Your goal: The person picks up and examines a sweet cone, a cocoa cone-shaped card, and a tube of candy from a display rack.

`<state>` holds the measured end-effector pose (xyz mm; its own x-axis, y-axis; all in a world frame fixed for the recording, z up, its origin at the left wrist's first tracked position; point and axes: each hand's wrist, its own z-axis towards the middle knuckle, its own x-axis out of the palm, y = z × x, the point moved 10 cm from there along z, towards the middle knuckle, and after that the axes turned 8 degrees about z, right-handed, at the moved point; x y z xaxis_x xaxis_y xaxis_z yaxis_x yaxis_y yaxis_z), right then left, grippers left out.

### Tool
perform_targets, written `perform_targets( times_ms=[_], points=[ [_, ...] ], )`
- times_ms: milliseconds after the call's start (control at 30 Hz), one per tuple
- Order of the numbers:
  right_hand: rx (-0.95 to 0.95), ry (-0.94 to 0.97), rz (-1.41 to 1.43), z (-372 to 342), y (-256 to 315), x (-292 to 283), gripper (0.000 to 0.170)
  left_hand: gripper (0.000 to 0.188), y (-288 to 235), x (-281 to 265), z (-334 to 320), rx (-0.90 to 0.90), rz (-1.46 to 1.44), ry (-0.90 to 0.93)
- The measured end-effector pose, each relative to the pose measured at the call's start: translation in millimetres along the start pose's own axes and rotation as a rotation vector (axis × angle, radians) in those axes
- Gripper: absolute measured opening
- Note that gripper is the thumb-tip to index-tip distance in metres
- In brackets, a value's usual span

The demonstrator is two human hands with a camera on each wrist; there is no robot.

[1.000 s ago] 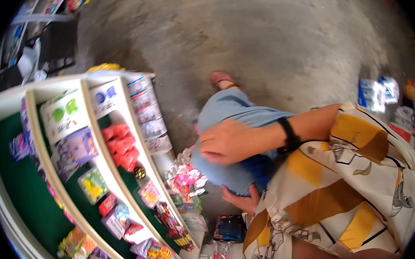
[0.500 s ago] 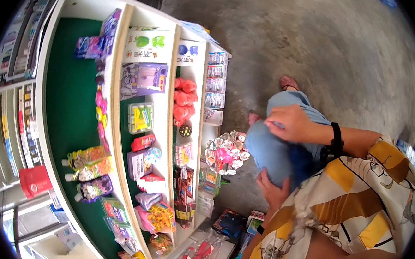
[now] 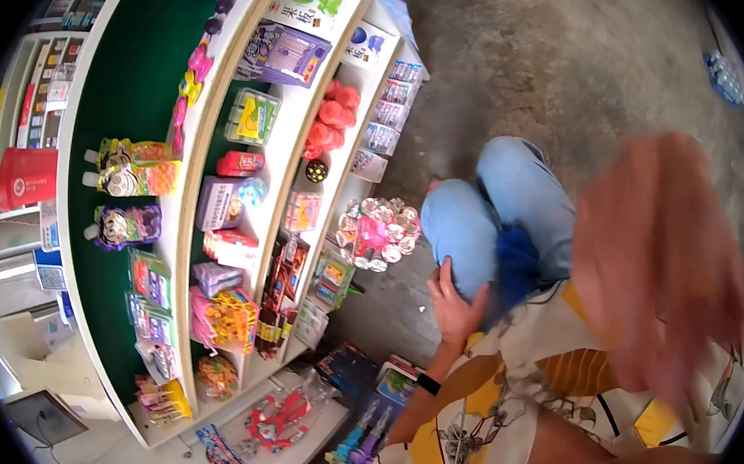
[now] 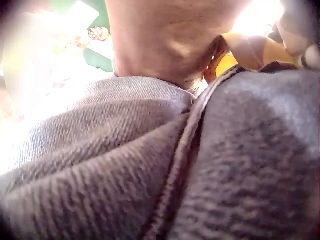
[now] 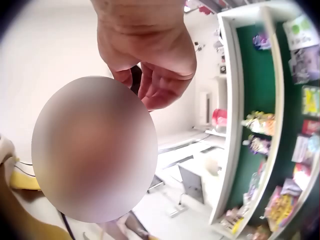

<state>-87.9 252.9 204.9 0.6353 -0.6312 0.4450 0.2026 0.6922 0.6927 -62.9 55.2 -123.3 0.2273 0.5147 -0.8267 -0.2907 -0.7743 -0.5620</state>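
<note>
My left hand [image 3: 458, 310] rests on the knee of the blue jeans [image 3: 458, 226], fingers spread loosely; in the left wrist view the base of that hand [image 4: 165, 40] lies against grey-looking cloth [image 4: 100, 150]. Raised close to the head camera, my right hand [image 3: 658, 246] is a large blur over the patterned shirt. In the right wrist view the same hand [image 5: 150, 60] is up beside the head, its fingers bent inward around a small dark patch. What that patch is, and whether the fingers grip it, cannot be made out.
To the left stands a white shelf unit [image 3: 87, 105] with packaged sweets and a red cup [image 3: 26, 177] beyond it. A foil-wrapped bouquet [image 3: 379, 234] is beside the knee. Packaged toys [image 3: 280, 419] lie low at the shelf's foot. Concrete floor [image 3: 540, 48] stretches ahead.
My right hand has lifted off the lap toward the head. The left hand stays on the knee. The head view has shifted, with the shelf showing nearer and lower parts.
</note>
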Motion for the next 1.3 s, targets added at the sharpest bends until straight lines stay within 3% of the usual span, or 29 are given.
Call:
perform_targets(
  times_ms=[133, 267, 467, 700, 767, 933, 1067, 1167, 1233, 1300],
  points=[
    [0.028, 0.378, 0.088, 6, 12, 51, 0.024, 0.083, -9, -6, 4, 0.032, -0.004, -0.002],
    [0.065, 0.571, 0.117, 9, 11, 82, 0.023, 0.081, -8, -1, 2, 0.051, -0.019, -0.003],
    [0.078, 0.701, 0.148, 8, 14, 93, 0.022, 0.081, -9, -2, 1, 0.047, -0.008, 0.006],
    [0.105, 0.690, 0.205, 0, 4, 82, 0.022, 0.080, -8, -3, 3, 0.039, 0.012, 0.023],
    [0.118, 0.621, 0.251, -2, -4, 71, 0.022, 0.080, -7, -4, 3, 0.037, 0.013, 0.026],
    [0.060, 0.162, 0.292, -21, -31, 10, 0.020, 0.080, -7, -7, 3, 0.026, 0.010, 0.023],
    [0.147, -0.355, 0.036, -43, -50, -53, 0.015, 0.081, -4, -4, 2, 0.056, -0.013, 0.010],
    [0.344, -0.578, -0.135, -66, -69, -95, 0.013, 0.079, -4, -6, 4, 0.059, -0.041, -0.002],
    [0.371, -0.682, -0.149, -74, -77, -114, 0.014, 0.075, -11, -15, 8, 0.101, -0.024, -0.047],
    [0.370, -0.777, -0.136, -80, -82, -134, 0.015, 0.062, 20, -20, 23, -0.054, -0.304, -0.023]
  ],
)
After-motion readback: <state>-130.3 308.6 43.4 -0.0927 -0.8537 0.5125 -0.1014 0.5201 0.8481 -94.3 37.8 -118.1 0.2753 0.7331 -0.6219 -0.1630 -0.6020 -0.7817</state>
